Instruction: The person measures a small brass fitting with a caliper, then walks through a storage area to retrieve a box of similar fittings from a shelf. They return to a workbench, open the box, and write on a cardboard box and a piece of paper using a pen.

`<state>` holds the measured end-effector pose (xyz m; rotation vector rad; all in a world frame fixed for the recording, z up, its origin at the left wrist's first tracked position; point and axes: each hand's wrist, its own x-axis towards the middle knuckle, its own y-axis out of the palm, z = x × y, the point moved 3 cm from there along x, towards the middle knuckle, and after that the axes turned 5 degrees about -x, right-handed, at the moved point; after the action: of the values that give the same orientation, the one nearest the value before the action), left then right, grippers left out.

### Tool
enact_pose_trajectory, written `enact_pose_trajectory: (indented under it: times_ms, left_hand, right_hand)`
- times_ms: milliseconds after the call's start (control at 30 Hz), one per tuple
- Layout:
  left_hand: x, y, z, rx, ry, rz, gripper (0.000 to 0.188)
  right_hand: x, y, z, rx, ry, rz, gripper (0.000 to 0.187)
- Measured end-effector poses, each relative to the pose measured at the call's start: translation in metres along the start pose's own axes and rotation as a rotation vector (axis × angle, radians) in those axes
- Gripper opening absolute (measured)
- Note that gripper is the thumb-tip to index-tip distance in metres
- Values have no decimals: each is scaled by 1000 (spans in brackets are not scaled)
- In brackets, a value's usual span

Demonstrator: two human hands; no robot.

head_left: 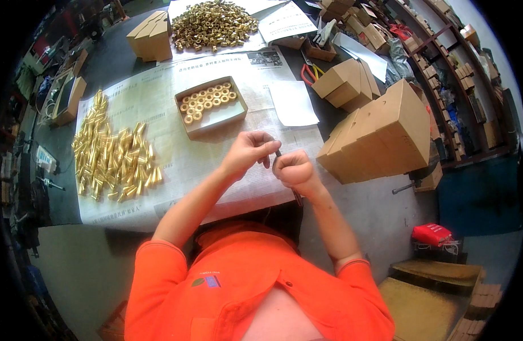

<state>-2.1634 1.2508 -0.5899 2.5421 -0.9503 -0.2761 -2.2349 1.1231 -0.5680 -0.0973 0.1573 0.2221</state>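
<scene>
My right hand (295,170) is closed round a thin dark rod-like tool (278,153), whose other end sticks out below the fist. Thumb and fingers together, my left hand (251,152) pinches at the tool's upper tip; whatever is between those fingers is too small to make out. Just beyond the hands, an open cardboard box (220,126) holds rows of brass ring-shaped fittings (208,99), with bare bottom showing at its right. To the left lies a spread heap of brass tapered sleeves (116,156).
Newspaper (176,165) covers the table under the heap and box. At the far side is a pile of small brass fittings (213,27) beside a carton (150,37). White paper (293,103), red-handled pliers (310,74) and a large carton (384,133) are on the right.
</scene>
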Motion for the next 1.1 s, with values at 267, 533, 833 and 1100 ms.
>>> enact_pose_trajectory:
  times_ms: [267,533,833,1100]
  left_hand:
    - [-3,4,-3,-90,4,107,21]
    - [-1,5,-2,37,58,-56,17]
    - [1,5,0,154,78,-120,18]
    - [-3,5,0,-66,52,106,16]
  right_hand:
    - [-2,-2,-1,-28,31,-11,13]
    - [-2,2,11,-378,-181,-76,7]
    - [-2,5,14,-565,-251,-185,7]
    - [-3,3,14,-475,-201,-148,6]
